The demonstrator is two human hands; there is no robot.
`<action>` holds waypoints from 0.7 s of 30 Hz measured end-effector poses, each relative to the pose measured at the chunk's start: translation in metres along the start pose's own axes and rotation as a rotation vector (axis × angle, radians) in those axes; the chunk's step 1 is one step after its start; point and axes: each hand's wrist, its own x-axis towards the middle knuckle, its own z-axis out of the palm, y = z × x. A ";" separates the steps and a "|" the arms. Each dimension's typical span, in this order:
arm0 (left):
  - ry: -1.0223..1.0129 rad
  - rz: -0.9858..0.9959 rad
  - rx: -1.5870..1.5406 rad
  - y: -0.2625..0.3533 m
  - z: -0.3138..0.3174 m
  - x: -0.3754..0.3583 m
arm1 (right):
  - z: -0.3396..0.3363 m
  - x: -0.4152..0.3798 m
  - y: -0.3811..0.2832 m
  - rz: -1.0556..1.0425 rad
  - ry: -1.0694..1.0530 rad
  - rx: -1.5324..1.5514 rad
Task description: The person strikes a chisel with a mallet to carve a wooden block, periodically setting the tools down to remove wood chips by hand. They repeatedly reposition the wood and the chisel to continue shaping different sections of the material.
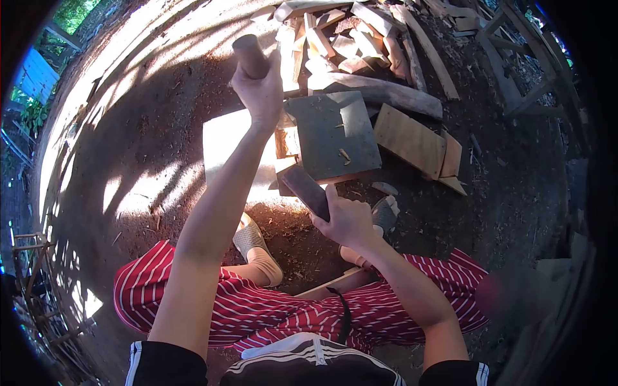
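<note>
My left hand [261, 93] is raised in front of me, its fingers wrapped round a thick, round-ended wooden stick [251, 55]. Lower and to the right, my right hand [347, 222] grips a dark, flat rectangular bar [306, 190]. The bar's far end overlaps a pale piece of wood [286, 164] at the near edge of a low grey-topped block [331, 138]. To the left of that block lies a brightly sunlit flat surface [225, 148], partly covered by my left forearm.
A heap of split wood [360, 45] lies beyond the block, with a long curved log [386, 92] along its near side. Wooden boards [412, 138] rest on the dirt at the right. My feet in sandals [250, 238] stand close before the block. A wooden frame [524, 58] is at the far right.
</note>
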 end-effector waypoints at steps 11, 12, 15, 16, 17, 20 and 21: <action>-0.042 0.026 0.118 -0.001 0.006 0.001 | -0.002 0.002 0.004 -0.021 -0.015 -0.005; -0.041 -0.025 0.107 0.001 0.005 0.001 | -0.002 0.001 0.004 -0.023 -0.022 -0.006; -0.033 0.107 0.151 0.001 0.008 0.004 | -0.003 0.002 0.003 -0.020 -0.016 0.007; -0.029 0.106 0.154 0.001 0.008 0.005 | -0.004 0.002 0.003 -0.020 -0.020 0.015; -0.017 0.079 0.181 0.001 0.009 0.006 | -0.004 0.002 0.003 -0.019 -0.024 0.022; 0.026 0.050 0.196 0.000 0.008 0.010 | -0.011 0.005 0.004 0.029 -0.093 0.058; 0.045 0.056 0.196 -0.003 0.006 0.012 | -0.012 0.011 0.012 0.017 -0.088 0.049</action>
